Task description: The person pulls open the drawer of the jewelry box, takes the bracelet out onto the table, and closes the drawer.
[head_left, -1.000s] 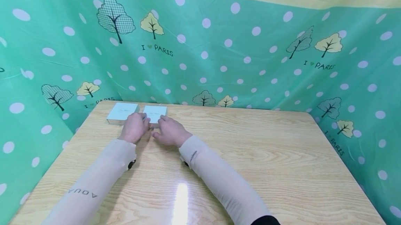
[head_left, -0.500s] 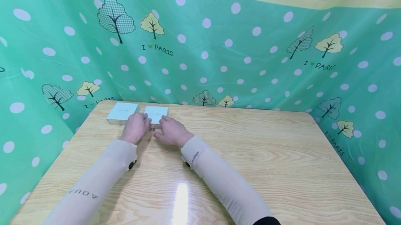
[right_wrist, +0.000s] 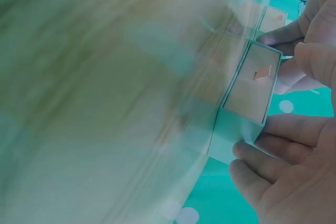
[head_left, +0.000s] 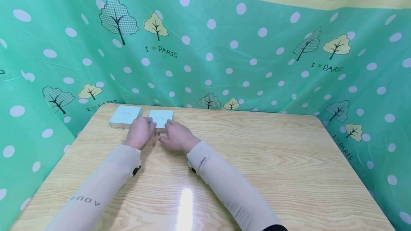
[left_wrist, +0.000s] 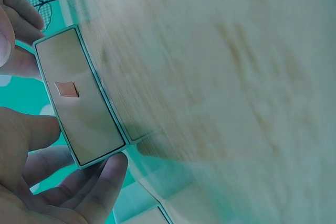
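Both hands hold a small pale-blue drawer box [head_left: 161,116] between them, near the table's far edge. My left hand [head_left: 140,132] has its fingers at the left side. My right hand [head_left: 178,135] has its fingertips against the right side. In the left wrist view the box's pale drawer front [left_wrist: 79,114] faces the camera, a copper-coloured pull tab [left_wrist: 66,89] at its middle. The same drawer front [right_wrist: 247,90] shows in the right wrist view and is pushed in. A second, similar box [head_left: 125,114] lies just left of the left hand, its lid printed with faint script.
The wood-grain table [head_left: 257,152] stretches to the right and toward the person. Behind it and at both sides hangs a green dotted curtain [head_left: 221,45] printed with trees. A bright light reflection [head_left: 184,209] lies on the front of the tabletop.
The held box has shifted slightly to the right and a little toward the person, and both hands have moved with it. The left box has stayed in place.
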A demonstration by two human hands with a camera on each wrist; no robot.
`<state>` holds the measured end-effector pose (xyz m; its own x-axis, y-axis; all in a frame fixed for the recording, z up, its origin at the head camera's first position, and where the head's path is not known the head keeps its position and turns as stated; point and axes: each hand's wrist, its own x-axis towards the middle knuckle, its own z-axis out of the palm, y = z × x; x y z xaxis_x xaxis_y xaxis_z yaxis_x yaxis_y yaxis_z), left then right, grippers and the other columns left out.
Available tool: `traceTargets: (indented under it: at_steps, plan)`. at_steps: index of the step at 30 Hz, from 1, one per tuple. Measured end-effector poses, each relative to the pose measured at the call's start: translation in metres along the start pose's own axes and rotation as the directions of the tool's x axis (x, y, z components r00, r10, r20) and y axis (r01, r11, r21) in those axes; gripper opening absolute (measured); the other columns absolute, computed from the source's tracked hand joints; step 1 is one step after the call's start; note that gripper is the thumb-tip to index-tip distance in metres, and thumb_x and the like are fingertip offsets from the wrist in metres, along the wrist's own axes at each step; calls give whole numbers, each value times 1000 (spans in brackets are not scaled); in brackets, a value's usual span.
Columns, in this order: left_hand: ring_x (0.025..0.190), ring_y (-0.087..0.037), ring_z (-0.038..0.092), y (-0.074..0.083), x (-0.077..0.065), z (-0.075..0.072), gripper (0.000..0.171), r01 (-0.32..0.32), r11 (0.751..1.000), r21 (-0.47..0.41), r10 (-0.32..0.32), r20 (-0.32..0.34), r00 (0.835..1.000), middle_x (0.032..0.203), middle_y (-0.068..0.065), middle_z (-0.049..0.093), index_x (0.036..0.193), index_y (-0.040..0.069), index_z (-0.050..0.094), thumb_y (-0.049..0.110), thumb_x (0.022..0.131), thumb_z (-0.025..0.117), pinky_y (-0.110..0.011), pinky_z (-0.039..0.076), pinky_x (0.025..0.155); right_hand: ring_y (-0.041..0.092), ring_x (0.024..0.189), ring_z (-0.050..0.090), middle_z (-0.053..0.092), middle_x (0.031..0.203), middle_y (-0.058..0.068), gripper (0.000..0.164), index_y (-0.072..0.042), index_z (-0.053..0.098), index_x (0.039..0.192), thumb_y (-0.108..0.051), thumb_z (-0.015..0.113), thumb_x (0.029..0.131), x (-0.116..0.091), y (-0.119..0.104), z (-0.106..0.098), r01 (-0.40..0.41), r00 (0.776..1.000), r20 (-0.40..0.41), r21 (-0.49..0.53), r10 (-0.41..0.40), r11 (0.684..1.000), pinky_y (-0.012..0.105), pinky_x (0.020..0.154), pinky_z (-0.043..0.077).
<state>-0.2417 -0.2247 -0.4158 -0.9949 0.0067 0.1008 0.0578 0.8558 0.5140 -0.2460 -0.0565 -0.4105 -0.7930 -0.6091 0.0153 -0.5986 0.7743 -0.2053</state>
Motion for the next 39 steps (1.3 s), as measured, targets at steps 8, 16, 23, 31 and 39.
traceTargets:
  at_steps: [8,16,23,31,39]
  plan:
    - [120,-46,47,2,-1,2,42,-16,1000,-13,16,-8,1000,126,-31,53,125,-13,54,19,99,51,-55,42,97,25,130,44,41,146,13,60,-1,52,134,-48,51,95,-5,4,0,-24,1000,9,77,23,997,32,106,38]
    - [89,-35,63,3,-2,4,43,-6,1000,-20,6,-11,1000,127,-30,53,127,-12,53,20,98,52,-45,51,79,26,132,42,38,149,12,62,-1,49,137,-48,49,96,-8,6,-1,-36,999,14,91,35,995,33,107,36]
    - [93,-37,63,3,-2,4,44,-3,1000,-17,3,-15,1000,126,-30,54,127,-11,54,22,98,53,-42,51,76,26,132,42,38,149,13,61,0,50,136,-47,50,96,-11,7,-1,-27,1000,14,78,26,997,32,107,36]
    - [93,-34,61,4,-2,6,40,-16,1000,0,16,-33,999,124,-29,57,124,-11,57,20,98,53,-37,50,65,26,132,43,39,148,14,60,0,50,135,-46,51,96,-13,9,-2,-14,1000,4,80,13,997,32,106,37]
    - [49,-20,50,8,-3,7,39,-16,1000,-22,15,-30,999,122,-30,57,123,-10,57,19,97,55,-31,45,49,26,133,41,40,147,14,57,-2,53,134,-45,51,96,-15,11,-1,0,1000,-3,76,0,997,33,107,36]
